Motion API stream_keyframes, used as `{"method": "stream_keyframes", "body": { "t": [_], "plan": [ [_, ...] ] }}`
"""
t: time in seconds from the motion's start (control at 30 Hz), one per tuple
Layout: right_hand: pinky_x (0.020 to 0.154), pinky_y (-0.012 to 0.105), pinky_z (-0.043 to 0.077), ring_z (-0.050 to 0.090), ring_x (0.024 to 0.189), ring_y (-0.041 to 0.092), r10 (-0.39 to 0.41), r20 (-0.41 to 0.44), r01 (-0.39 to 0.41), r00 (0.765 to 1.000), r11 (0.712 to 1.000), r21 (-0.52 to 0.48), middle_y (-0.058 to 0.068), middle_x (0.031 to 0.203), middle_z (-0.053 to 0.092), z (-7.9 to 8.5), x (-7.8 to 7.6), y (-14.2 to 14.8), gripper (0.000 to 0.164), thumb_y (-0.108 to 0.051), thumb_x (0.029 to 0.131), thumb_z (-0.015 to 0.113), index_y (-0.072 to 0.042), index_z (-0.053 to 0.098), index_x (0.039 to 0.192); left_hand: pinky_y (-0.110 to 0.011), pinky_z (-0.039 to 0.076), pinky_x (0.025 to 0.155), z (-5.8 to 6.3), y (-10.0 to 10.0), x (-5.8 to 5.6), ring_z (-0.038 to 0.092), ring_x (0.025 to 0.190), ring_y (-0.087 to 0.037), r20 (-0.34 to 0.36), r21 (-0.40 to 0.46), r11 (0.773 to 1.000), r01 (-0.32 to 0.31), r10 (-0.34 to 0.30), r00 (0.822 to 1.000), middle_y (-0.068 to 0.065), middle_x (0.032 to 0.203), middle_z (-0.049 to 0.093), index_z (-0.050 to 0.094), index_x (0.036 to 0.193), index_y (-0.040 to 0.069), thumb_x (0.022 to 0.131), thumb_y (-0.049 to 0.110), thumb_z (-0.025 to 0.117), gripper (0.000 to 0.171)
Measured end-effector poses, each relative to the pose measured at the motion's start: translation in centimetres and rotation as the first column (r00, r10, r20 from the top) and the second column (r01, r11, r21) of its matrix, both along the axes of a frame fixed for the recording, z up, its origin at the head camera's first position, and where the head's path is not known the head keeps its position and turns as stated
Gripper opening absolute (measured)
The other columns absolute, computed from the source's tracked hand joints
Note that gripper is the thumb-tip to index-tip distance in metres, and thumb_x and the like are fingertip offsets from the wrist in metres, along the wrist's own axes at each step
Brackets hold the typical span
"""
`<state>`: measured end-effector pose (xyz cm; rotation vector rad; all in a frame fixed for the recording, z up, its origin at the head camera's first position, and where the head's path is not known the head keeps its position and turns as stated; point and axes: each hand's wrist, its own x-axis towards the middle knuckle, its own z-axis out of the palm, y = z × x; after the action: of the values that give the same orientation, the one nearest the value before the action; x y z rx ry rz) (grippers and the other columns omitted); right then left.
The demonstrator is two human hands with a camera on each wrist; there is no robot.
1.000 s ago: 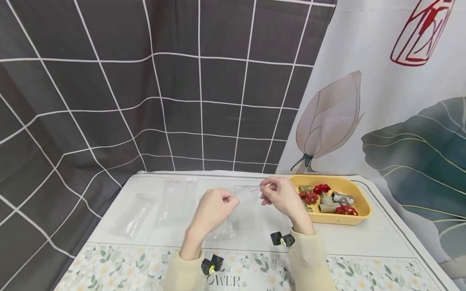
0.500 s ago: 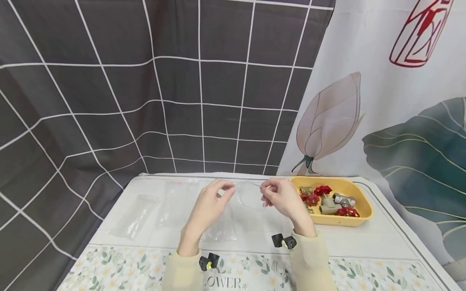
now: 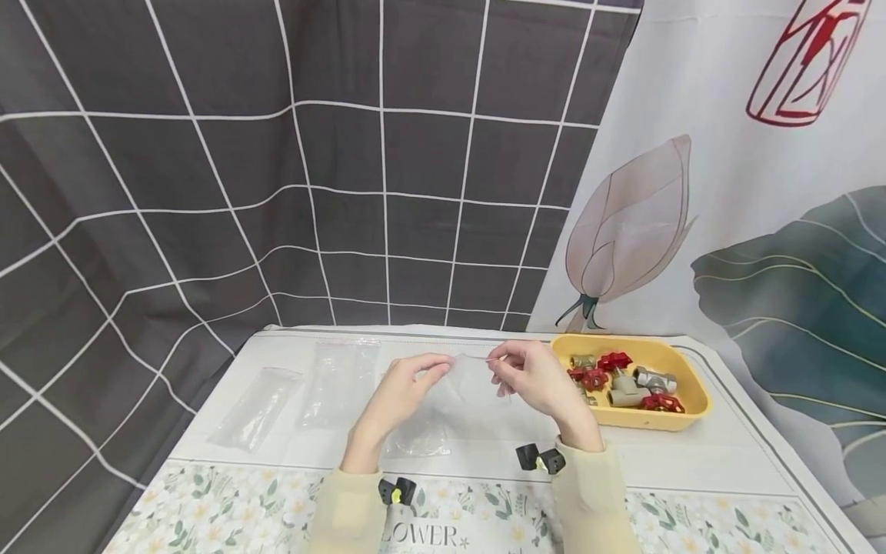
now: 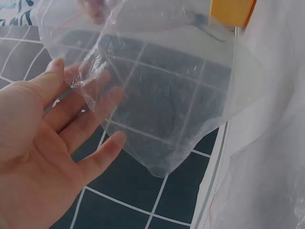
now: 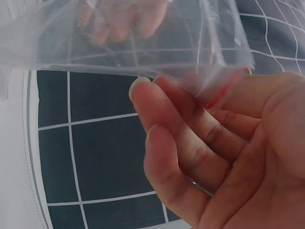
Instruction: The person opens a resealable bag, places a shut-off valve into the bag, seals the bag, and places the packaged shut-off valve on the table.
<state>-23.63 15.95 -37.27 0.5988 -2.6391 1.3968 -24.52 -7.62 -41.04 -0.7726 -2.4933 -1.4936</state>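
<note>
A clear zip-lock bag with a red seal line hangs between my two hands above the table. My right hand pinches the bag's red-lined edge between thumb and index finger, as the right wrist view shows; its other fingers curl loosely below. At the bag's opposite side, my left hand holds the film between thumb and index finger, its remaining fingers spread behind the plastic in the left wrist view. In the head view the bag is hard to see against the white table. I see nothing inside it.
A yellow tray with several valves and pipe fittings, some with red handles, stands at the right. More clear bags lie on the table: one at far left, one beside it, one under my left hand.
My left thumb and fingers parted at the bag's edge and came together on it again, the hand turning slightly. My right hand kept its pinch and shifted little.
</note>
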Motion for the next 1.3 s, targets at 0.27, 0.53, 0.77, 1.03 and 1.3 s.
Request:
{"method": "stream_keyframes", "body": {
  "t": [0.27,0.53,0.77,1.03,1.3],
  "plan": [
    [0.055,0.033,0.053,0.065,0.059,0.021,0.014,0.034,-0.015,0.999,1.0,0.009,0.003,0.072,0.067,0.0,-0.1,0.7,0.013,-0.017,0.097,0.062,-0.006,0.07,0.098,-0.037,0.051,0.093,0.0,0.1,-0.1,0.066,0.099,-0.012,0.002,0.021,1.0,-0.022,0.022,1.0,0.006,0.099,0.073,0.072,0.112,0.013,0.099,0.03,0.057,0.025],
    [0.066,0.037,0.055,0.066,0.073,0.023,-0.053,0.097,0.056,0.994,0.998,-0.025,0.008,0.086,0.067,-0.2,-0.6,3.1,0.029,-0.031,0.101,0.056,-0.004,0.066,0.109,-0.037,0.051,0.091,0.0,0.0,-0.1,0.067,0.094,-0.01,0.002,0.019,0.999,-0.029,0.029,1.0,0.008,0.096,0.072,0.071,0.112,0.011,0.1,0.028,0.057,0.026],
    [0.072,0.042,0.056,0.065,0.088,0.027,-0.127,0.134,0.12,0.983,0.991,0.063,0.012,0.1,0.068,-0.5,-1.7,6.6,0.036,-0.032,0.102,0.054,-0.003,0.061,0.121,-0.037,0.05,0.092,-0.1,-0.2,-0.1,0.066,0.096,-0.009,0.011,0.03,0.999,-0.032,0.032,0.999,0.008,0.097,0.072,0.071,0.113,0.009,0.1,0.029,0.057,0.028],
    [0.075,0.043,0.055,0.063,0.091,0.032,-0.166,0.252,0.128,0.953,0.978,0.163,0.018,0.109,0.065,-0.9,-2.9,10.2,0.039,-0.029,0.103,0.052,0.001,0.058,0.128,-0.037,0.05,0.095,-0.2,-0.3,-0.1,0.066,0.099,-0.009,0.026,0.026,0.999,-0.036,0.036,0.999,0.008,0.102,0.072,0.071,0.113,0.012,0.1,0.03,0.056,0.027],
    [0.067,0.041,0.055,0.059,0.082,0.03,-0.18,0.379,0.133,0.907,0.98,0.147,0.021,0.1,0.062,-1.7,-3.7,12.5,0.036,-0.021,0.102,0.052,0.007,0.054,0.125,-0.037,0.05,0.095,0.0,-0.2,-0.1,0.066,0.1,-0.012,0.03,0.04,0.999,-0.011,0.01,0.999,0.004,0.104,0.072,0.07,0.114,0.01,0.101,0.029,0.055,0.028]
  ]
}}
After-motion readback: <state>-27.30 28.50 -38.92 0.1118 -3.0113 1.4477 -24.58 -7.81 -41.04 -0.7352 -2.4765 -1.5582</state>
